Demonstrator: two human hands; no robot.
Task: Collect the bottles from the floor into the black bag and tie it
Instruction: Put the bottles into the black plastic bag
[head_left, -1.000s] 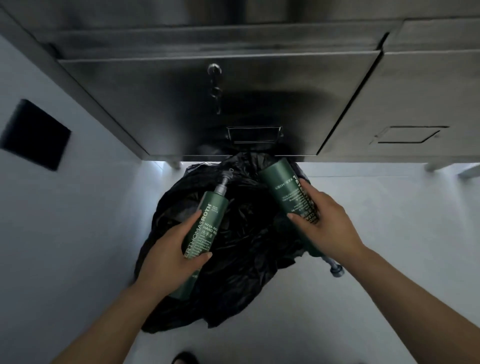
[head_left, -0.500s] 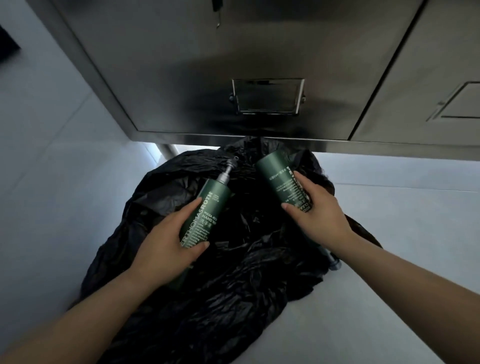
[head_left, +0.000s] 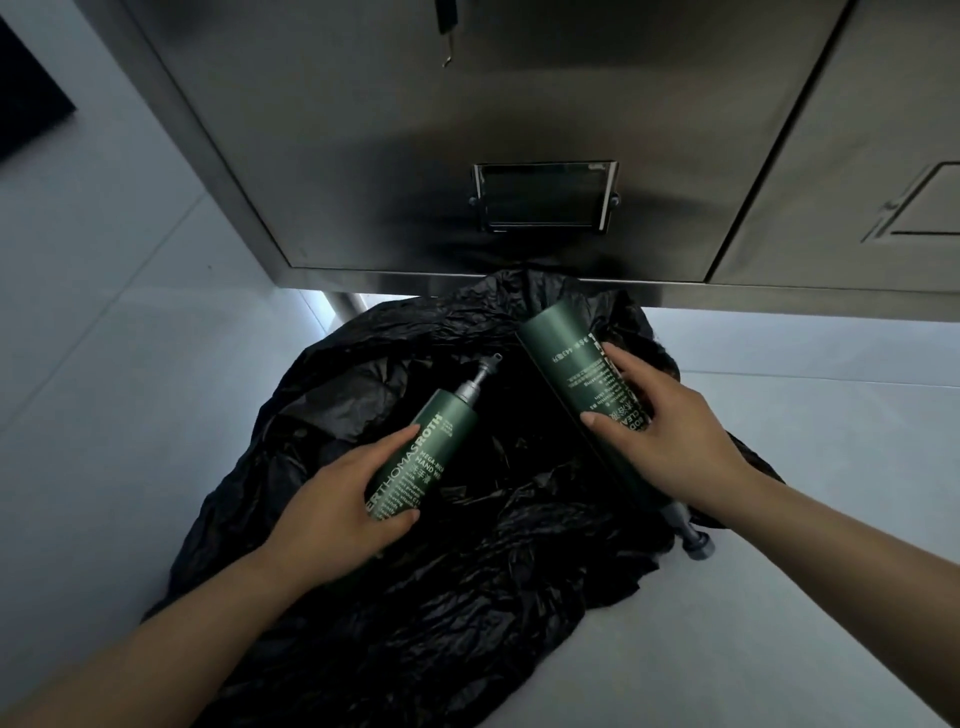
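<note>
Holding: one green bottle (head_left: 415, 465) is clasped by the left hand (head_left: 337, 499); another bottle (head_left: 576, 384), pump down, by the right hand (head_left: 670, 441).
Bottles: judged rigid, smooth, best gripped mid-body.
Black bag (head_left: 467, 597): limp, crinkly.

**Two green bottles held over the black bag**

The left hand (head_left: 332, 499) grips a pump bottle (head_left: 426, 452), pump pointing away, above the black bag (head_left: 467, 597). The right hand (head_left: 670, 441) holds a second bottle (head_left: 566, 364) upside down over the bag's far right side.

Left green bottle (head_left: 415, 462): "THOMAS ROTH", "HAND"; right bottle (head_left: 576, 379) print unreadable
</note>
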